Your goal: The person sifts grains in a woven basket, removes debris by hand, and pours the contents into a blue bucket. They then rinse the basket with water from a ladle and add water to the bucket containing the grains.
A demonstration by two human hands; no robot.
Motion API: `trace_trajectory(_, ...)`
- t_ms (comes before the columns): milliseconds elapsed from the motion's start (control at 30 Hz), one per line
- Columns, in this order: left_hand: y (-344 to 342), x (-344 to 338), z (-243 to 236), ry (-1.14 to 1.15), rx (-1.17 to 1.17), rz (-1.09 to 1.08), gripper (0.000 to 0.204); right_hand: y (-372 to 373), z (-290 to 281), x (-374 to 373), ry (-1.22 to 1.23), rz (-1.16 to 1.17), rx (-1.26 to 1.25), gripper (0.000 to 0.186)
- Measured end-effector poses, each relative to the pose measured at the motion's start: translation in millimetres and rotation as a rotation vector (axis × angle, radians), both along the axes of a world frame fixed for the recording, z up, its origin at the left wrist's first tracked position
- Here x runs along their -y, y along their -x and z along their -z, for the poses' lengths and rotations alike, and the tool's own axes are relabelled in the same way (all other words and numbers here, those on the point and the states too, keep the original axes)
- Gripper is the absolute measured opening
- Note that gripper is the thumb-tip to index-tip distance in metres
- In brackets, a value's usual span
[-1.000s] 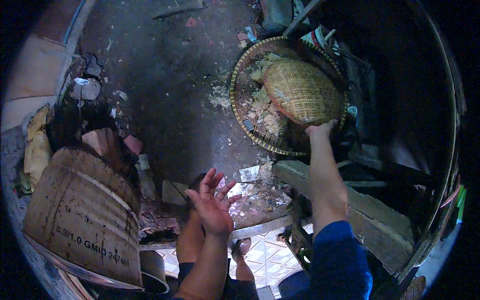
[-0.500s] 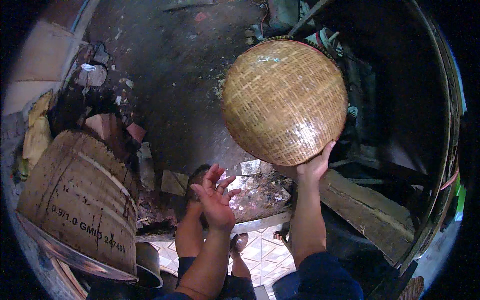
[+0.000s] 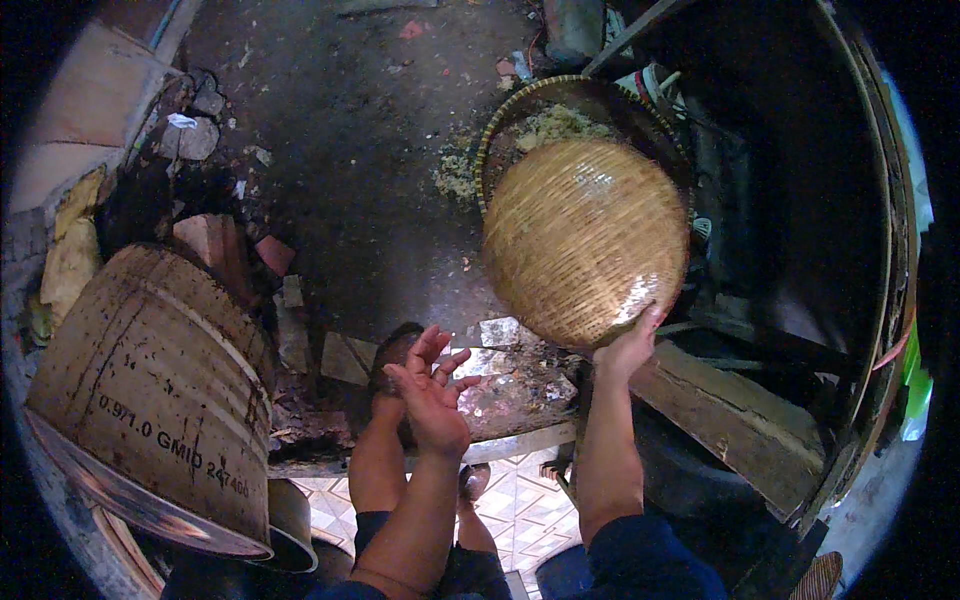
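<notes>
My right hand [image 3: 630, 345] grips the lower rim of a round, woven bamboo tray [image 3: 582, 232], whose domed underside faces the camera. Behind and partly under it is a larger round basket [image 3: 538, 85] with a striped rim and pale, crumbly material [image 3: 560, 124] inside; the tray hides much of this basket. My left hand [image 3: 430, 400] is open with the palm up and fingers loosely spread, holding nothing, low in the middle of the picture to the left of the tray.
A rusty, stained drum [image 3: 150, 360] fills the lower left, with broken bricks [image 3: 210, 245] behind it. A thick plank [image 3: 730, 430] lies at the right. Dark floor [image 3: 340, 200] with scattered debris stretches ahead; patterned tiles [image 3: 525, 500] show by my feet.
My right hand has raised and turned the woven tray, then shifted it slightly toward me, so the basket's far part shows again. My left hand stays open, nearly in place.
</notes>
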State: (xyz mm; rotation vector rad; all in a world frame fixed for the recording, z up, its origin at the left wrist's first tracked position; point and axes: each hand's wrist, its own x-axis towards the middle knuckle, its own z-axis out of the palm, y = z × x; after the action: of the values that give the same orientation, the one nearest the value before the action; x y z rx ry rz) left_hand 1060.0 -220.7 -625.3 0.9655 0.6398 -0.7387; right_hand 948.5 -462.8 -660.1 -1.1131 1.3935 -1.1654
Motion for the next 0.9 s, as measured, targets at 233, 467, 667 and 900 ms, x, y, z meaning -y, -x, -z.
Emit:
trace_trajectory(233,20.6,-6.6,11.5,-0.018,0.042,0.039,0.085,32.1,-1.2,-44.9,-0.015,-0.092,-0.420,0.045)
trace_trajectory(467,53.5,-32.9,29.2,0.142,0.066,0.135,0.084,79.1,-112.5,-140.7,0.271,-0.692,-0.697,0.019)
trace_trajectory(667,68.7,-110.7,-49.1,0.415,-0.044,0.029,0.085,113.1,-211.6,-195.3,0.926,-1.171,-0.863,0.020)
trace_trajectory(900,98.8,-183.0,-142.0,0.403,0.190,0.218,0.072,193.3,-280.5,-251.4,0.915,-1.297,-0.828,0.029)
